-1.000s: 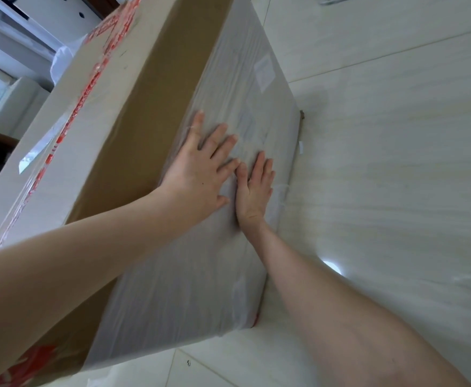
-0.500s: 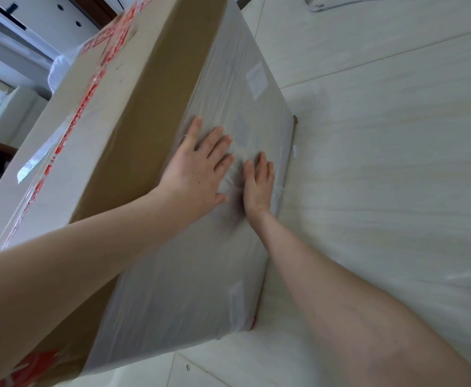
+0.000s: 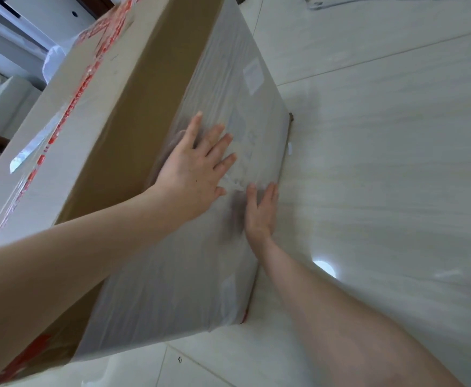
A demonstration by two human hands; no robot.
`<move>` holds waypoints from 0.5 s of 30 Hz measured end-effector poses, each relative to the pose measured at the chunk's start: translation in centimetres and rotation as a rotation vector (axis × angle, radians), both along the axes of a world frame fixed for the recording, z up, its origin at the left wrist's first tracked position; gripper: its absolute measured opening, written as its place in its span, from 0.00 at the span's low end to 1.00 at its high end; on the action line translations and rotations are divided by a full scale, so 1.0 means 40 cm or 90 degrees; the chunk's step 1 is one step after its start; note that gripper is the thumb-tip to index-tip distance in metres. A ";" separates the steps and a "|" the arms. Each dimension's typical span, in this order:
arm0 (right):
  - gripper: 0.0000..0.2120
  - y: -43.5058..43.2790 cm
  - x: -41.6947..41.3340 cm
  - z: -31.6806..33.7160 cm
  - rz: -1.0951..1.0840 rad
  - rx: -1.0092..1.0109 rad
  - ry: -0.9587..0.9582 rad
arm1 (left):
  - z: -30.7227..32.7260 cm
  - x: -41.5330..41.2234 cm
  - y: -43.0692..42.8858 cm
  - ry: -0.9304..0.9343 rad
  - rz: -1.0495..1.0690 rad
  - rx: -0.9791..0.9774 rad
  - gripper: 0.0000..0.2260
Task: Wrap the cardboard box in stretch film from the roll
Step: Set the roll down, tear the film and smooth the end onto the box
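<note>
Smoothing is the step in hand, judged from the head view: both palms lie flat on the film-covered side of the cardboard box (image 3: pixel 117 121), which stands on the pale tiled floor (image 3: pixel 368 191) with its red-printed tape (image 3: pixel 89 65) on the upper face.

Against the picture a second back, the right grip (image 3: pixel 259 213) has slid away from its partner and down to the box's lower edge, right where that edge meets the floor. The left grip (image 3: pixel 192 174) has kept higher on the same side and spread its fingers wider. Between the two, a small bunched tail of film (image 3: pixel 232 182) now shows. That suggests the loose end of the stretch film (image 3: pixel 172 275) is being pressed down so it clings, with this side already covered and the brown top edge beside it still bare.

Neither grip has hold of anything. The left lies fully opened out, fingers straight and fanned, palm on the film. The right lies flat too, fingers straight and close together, tips pointing up the box. The roll itself is out of sight.
</note>
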State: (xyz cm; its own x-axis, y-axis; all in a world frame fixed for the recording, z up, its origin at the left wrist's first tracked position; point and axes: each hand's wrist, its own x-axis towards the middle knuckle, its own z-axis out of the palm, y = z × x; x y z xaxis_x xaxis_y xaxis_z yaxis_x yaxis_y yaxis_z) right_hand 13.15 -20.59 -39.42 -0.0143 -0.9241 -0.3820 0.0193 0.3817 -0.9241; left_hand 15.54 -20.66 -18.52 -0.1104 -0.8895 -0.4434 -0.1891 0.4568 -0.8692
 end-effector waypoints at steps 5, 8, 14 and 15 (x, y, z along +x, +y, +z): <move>0.31 -0.059 0.026 0.000 0.082 0.038 -0.054 | 0.013 0.012 0.002 -0.014 0.017 0.005 0.31; 0.31 -0.079 0.019 -0.011 0.097 0.036 -0.036 | 0.012 0.012 0.001 -0.020 0.017 0.003 0.31; 0.26 -0.125 -0.055 -0.010 -0.057 0.093 0.072 | 0.007 0.014 -0.002 -0.004 0.027 -0.011 0.32; 0.26 -0.125 -0.072 -0.007 -0.095 0.094 0.099 | 0.005 0.012 -0.003 0.004 0.032 -0.019 0.32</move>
